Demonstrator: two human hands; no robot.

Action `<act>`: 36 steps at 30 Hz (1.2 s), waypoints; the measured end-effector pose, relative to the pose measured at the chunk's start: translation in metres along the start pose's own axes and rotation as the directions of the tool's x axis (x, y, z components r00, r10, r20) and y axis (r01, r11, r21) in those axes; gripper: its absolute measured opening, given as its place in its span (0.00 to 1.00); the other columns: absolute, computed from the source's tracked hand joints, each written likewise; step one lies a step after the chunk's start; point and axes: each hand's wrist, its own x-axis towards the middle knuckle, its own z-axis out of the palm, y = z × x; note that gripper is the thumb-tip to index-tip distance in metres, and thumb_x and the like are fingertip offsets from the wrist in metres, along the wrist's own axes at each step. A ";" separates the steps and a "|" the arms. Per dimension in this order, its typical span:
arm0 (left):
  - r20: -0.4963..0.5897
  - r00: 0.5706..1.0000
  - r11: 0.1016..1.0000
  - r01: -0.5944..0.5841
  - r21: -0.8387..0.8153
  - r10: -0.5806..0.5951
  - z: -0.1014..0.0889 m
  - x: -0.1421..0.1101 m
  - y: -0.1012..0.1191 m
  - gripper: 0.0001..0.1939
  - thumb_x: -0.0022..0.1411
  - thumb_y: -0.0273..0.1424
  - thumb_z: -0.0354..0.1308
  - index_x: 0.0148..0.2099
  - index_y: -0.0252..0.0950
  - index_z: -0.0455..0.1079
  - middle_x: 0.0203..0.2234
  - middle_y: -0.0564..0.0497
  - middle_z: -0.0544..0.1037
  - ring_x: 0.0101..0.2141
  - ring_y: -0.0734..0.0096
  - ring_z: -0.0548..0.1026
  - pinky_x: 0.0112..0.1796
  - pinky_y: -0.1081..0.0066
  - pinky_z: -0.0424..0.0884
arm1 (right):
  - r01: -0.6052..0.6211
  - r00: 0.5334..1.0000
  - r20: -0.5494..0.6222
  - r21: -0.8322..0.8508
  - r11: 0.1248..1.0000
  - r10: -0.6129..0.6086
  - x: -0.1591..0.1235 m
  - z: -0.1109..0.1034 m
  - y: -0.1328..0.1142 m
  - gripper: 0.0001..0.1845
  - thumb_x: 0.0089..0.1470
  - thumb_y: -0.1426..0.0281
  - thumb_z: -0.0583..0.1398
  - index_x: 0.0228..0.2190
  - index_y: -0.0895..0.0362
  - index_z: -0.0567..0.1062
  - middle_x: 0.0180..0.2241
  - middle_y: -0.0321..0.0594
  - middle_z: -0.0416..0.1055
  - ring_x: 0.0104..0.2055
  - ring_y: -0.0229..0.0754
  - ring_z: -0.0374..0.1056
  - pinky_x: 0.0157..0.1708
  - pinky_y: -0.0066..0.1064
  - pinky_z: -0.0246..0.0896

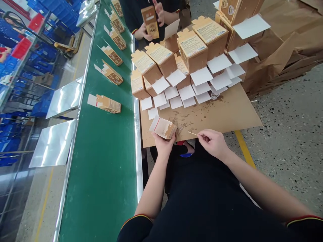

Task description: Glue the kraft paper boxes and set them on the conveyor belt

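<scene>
In my left hand (164, 144) is a small brown cardboard box (165, 129), gripped from below near the table's front edge. Its white flap with a red strip sticks out to the upper left. My right hand (213, 143) pinches a thin cotton swab (192, 133), whose tip points left toward the box, apart from it. Both hands are over the front edge of a brown cardboard-covered table (227, 114). Beyond them, several similar boxes (193, 50) are stacked with white flaps (201, 76) facing me.
A green conveyor belt (106, 161) with a metal rim runs along the left, carrying several boxes (111, 103) with raised flaps. Across the table, a co-worker's hands (161, 16) hold another box (150, 23). Brown wrapping paper (285, 57) lies at the right. A small clear dish (215, 95) sits beside the flaps.
</scene>
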 end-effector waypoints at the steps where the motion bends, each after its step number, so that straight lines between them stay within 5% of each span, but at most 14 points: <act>1: 0.004 1.000 1.000 -0.007 0.016 0.007 0.001 -0.001 0.000 0.41 0.50 0.41 0.83 0.57 0.46 0.61 0.53 0.42 0.80 0.58 0.44 0.84 0.56 0.51 0.82 | 0.007 1.000 0.013 0.004 1.000 -0.007 0.000 0.000 -0.001 0.15 0.68 0.69 0.62 0.27 0.52 0.74 0.24 0.36 0.70 0.24 0.38 0.62 0.28 0.32 0.60; 6: -0.041 0.999 0.998 0.034 0.056 -0.032 -0.019 0.017 -0.006 0.43 0.46 0.38 0.85 0.56 0.45 0.61 0.51 0.42 0.81 0.56 0.42 0.85 0.54 0.50 0.84 | 0.014 1.000 -0.013 -0.003 1.000 -0.014 -0.002 -0.004 0.001 0.16 0.69 0.66 0.62 0.27 0.52 0.76 0.23 0.36 0.71 0.24 0.40 0.64 0.27 0.32 0.62; 9: -0.266 0.962 0.998 0.058 -0.032 -0.064 -0.072 0.048 -0.019 0.46 0.44 0.34 0.85 0.56 0.45 0.57 0.52 0.43 0.81 0.56 0.46 0.85 0.57 0.49 0.84 | -0.012 0.996 -0.091 -0.021 1.000 0.010 -0.005 -0.015 0.007 0.16 0.70 0.64 0.63 0.28 0.51 0.78 0.25 0.38 0.74 0.24 0.41 0.67 0.27 0.33 0.65; 12: -0.487 0.869 0.994 0.039 -0.107 -0.087 -0.142 0.081 -0.038 0.47 0.44 0.31 0.84 0.54 0.47 0.53 0.57 0.44 0.78 0.59 0.51 0.84 0.61 0.48 0.82 | -0.032 0.992 -0.121 -0.034 0.999 0.027 -0.007 -0.025 0.013 0.18 0.70 0.60 0.63 0.28 0.51 0.78 0.25 0.39 0.75 0.25 0.42 0.68 0.27 0.34 0.67; 15: -0.561 0.806 0.982 0.165 -0.096 -0.190 -0.193 0.098 -0.056 0.46 0.43 0.28 0.83 0.51 0.48 0.51 0.56 0.47 0.77 0.60 0.51 0.83 0.65 0.44 0.79 | -0.042 0.991 -0.127 -0.027 0.999 0.038 -0.005 -0.028 0.015 0.19 0.71 0.57 0.64 0.27 0.50 0.78 0.24 0.39 0.74 0.24 0.42 0.68 0.26 0.35 0.67; 18: -0.539 0.793 0.958 0.256 -0.126 -0.283 -0.209 0.096 -0.067 0.48 0.41 0.26 0.83 0.49 0.48 0.49 0.52 0.49 0.76 0.59 0.48 0.83 0.66 0.39 0.77 | -0.051 0.989 -0.141 -0.012 0.999 0.049 -0.002 -0.027 0.017 0.21 0.70 0.56 0.64 0.26 0.50 0.78 0.25 0.39 0.76 0.24 0.42 0.69 0.26 0.35 0.67; 21: -0.580 0.775 0.966 0.242 -0.092 -0.250 -0.210 0.080 -0.070 0.50 0.40 0.26 0.82 0.53 0.48 0.50 0.57 0.45 0.73 0.65 0.46 0.78 0.71 0.38 0.70 | -0.085 0.986 -0.147 -0.005 0.996 0.084 -0.002 -0.029 0.023 0.21 0.70 0.53 0.65 0.27 0.50 0.79 0.27 0.41 0.78 0.25 0.43 0.71 0.26 0.35 0.69; 23: -0.684 0.724 0.983 0.171 0.058 -0.086 -0.212 0.070 -0.067 0.47 0.46 0.31 0.80 0.57 0.48 0.50 0.61 0.43 0.69 0.71 0.44 0.71 0.74 0.37 0.62 | -0.116 0.981 -0.159 -0.009 0.993 0.114 -0.004 -0.032 0.028 0.22 0.69 0.51 0.65 0.27 0.50 0.80 0.27 0.41 0.78 0.25 0.44 0.71 0.27 0.36 0.71; 27: -0.736 0.628 0.968 -0.160 0.194 0.251 -0.202 0.086 -0.033 0.27 0.63 0.38 0.66 0.58 0.47 0.55 0.58 0.46 0.69 0.66 0.49 0.72 0.70 0.41 0.68 | -0.147 0.972 -0.190 -0.034 0.989 0.138 -0.007 -0.040 0.034 0.24 0.68 0.48 0.65 0.27 0.50 0.80 0.26 0.41 0.78 0.25 0.44 0.71 0.26 0.36 0.71; 29: -0.691 0.685 0.959 -0.279 0.044 0.231 -0.182 0.118 0.001 0.19 0.68 0.40 0.60 0.57 0.45 0.60 0.52 0.48 0.72 0.59 0.54 0.78 0.64 0.47 0.74 | -0.142 0.974 -0.183 -0.037 0.989 0.133 -0.004 -0.040 0.033 0.24 0.68 0.48 0.65 0.27 0.51 0.81 0.26 0.41 0.78 0.24 0.44 0.71 0.25 0.36 0.70; 31: -0.543 0.830 0.951 -0.258 -0.172 0.127 -0.155 0.162 0.041 0.17 0.72 0.44 0.59 0.58 0.45 0.64 0.50 0.48 0.75 0.56 0.59 0.80 0.61 0.54 0.76 | -0.118 0.979 -0.170 -0.025 0.993 0.112 0.000 -0.037 0.029 0.24 0.69 0.48 0.65 0.27 0.51 0.81 0.25 0.41 0.77 0.24 0.44 0.71 0.25 0.36 0.70; 33: -0.363 0.929 0.935 -0.194 -0.298 0.077 -0.123 0.209 0.080 0.20 0.73 0.48 0.61 0.59 0.44 0.68 0.51 0.45 0.78 0.56 0.58 0.81 0.60 0.57 0.77 | -0.077 0.983 -0.166 -0.010 0.997 0.075 0.003 -0.032 0.024 0.23 0.69 0.50 0.66 0.27 0.50 0.81 0.24 0.40 0.77 0.24 0.44 0.71 0.25 0.35 0.70; 36: -0.124 0.991 0.958 -0.077 -0.276 0.044 -0.075 0.268 0.120 0.26 0.72 0.53 0.66 0.60 0.41 0.72 0.54 0.41 0.81 0.58 0.52 0.80 0.62 0.53 0.76 | -0.035 0.984 -0.178 -0.009 0.999 0.032 0.003 -0.025 0.018 0.22 0.70 0.51 0.65 0.27 0.51 0.81 0.25 0.40 0.78 0.24 0.43 0.70 0.24 0.34 0.70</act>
